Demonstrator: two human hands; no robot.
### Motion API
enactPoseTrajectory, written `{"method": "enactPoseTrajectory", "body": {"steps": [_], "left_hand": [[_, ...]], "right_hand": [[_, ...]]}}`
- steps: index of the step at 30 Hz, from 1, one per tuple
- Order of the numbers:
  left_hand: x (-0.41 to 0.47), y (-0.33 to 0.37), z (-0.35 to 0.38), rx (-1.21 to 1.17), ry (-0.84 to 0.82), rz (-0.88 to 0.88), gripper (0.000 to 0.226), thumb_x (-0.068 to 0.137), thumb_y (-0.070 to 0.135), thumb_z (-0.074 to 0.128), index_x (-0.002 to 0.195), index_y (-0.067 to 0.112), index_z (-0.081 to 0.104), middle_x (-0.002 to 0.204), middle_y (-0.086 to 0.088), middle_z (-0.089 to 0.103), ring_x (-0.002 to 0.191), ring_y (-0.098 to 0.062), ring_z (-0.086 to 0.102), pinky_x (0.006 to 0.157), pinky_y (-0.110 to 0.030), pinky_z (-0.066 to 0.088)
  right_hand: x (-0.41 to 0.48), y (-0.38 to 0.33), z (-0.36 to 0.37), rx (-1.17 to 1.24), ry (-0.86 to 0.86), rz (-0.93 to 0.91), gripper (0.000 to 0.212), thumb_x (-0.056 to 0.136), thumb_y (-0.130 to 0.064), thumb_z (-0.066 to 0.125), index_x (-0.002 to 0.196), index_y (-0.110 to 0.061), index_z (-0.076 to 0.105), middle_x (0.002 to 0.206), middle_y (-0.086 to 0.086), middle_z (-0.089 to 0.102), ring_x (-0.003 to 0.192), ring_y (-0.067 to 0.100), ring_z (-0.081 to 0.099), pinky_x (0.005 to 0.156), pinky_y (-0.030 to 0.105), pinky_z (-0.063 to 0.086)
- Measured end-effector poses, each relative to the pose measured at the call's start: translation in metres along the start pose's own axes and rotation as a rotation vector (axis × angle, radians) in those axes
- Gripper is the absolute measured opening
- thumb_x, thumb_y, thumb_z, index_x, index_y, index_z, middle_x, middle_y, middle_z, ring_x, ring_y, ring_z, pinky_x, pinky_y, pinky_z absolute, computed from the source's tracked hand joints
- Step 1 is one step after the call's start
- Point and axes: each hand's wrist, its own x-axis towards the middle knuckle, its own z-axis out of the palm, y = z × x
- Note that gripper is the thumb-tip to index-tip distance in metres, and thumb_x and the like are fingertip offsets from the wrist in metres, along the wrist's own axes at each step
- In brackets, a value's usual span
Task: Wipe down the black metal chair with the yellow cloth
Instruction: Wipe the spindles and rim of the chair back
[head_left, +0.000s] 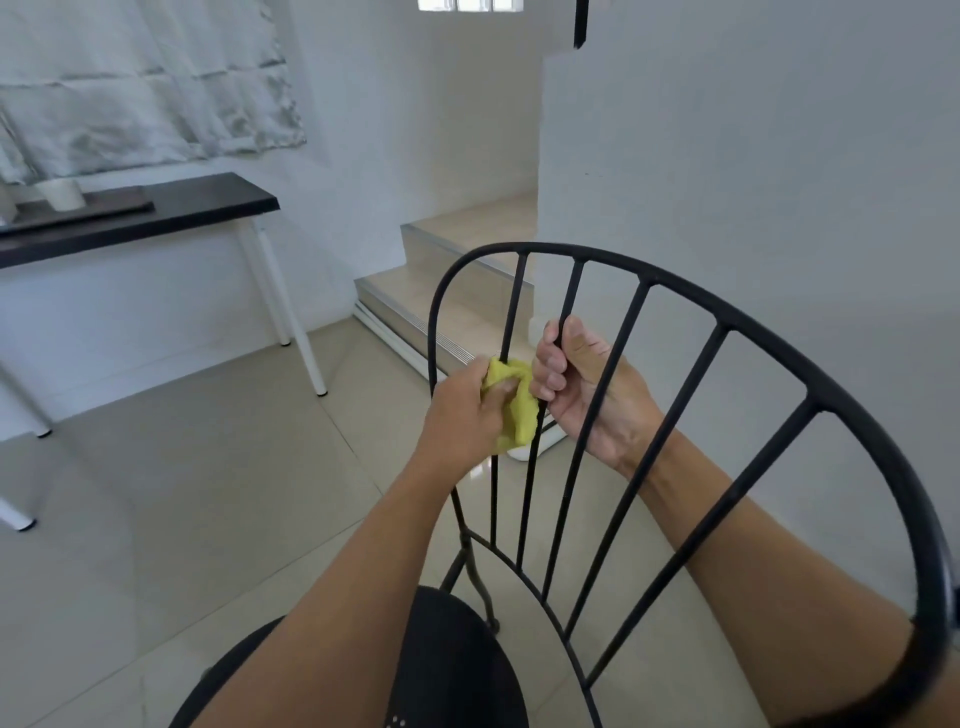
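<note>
Chair (685, 300) in both hands: left hand (460, 410) pinches yellow cloth (517, 410) round the leftmost bar (511, 312) (right hand (576, 384) grips the next).

A home interior — tiled floor (208, 493), steps (447, 291), dark-topped table (156, 213) by white walls (753, 182)

No readable text or labels.

At our left we see a dark-topped bench (218, 205) on white legs, carrying a white cup (61, 194) at the end of a dark tray (119, 205). Above it a crumpled pale sheet (145, 83) hangs on the wall. Beyond, tiled steps (441, 291) rise from the glossy floor (182, 493).
</note>
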Motion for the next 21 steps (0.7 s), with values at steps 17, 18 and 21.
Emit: {"method": "enactPoseTrajectory", "body": {"steps": [17,18,21], "left_hand": [[0.014,0.024,-0.002,-0.053,0.202,0.107,0.015,0.096,0.021,0.054,0.085,0.011,0.057,0.065,0.003,0.054,0.058,-0.008,0.048,0.052,-0.016,0.036],[0.0,0.013,0.006,-0.059,0.186,0.082,0.015,0.097,0.023,0.054,0.087,0.013,0.057,0.066,0.002,0.056,0.058,-0.011,0.05,0.051,-0.018,0.038],[-0.048,-0.036,0.037,0.001,0.074,-0.054,0.016,0.098,0.032,0.054,0.089,0.019,0.056,0.068,0.007,0.058,0.057,-0.007,0.055,0.052,-0.018,0.046]], "right_hand": [[-0.001,0.0,0.001,-0.042,0.027,-0.005,0.025,0.098,-0.032,0.048,0.089,-0.01,0.056,0.065,-0.001,0.043,0.054,0.009,0.04,0.053,0.022,0.039],[-0.001,0.0,0.001,-0.035,0.022,-0.008,0.024,0.1,-0.031,0.047,0.089,-0.01,0.055,0.065,-0.001,0.043,0.054,0.009,0.04,0.053,0.022,0.039],[-0.001,0.0,0.001,-0.023,0.006,-0.003,0.025,0.103,-0.028,0.043,0.089,-0.01,0.054,0.065,-0.001,0.043,0.054,0.009,0.038,0.053,0.022,0.037]]}}
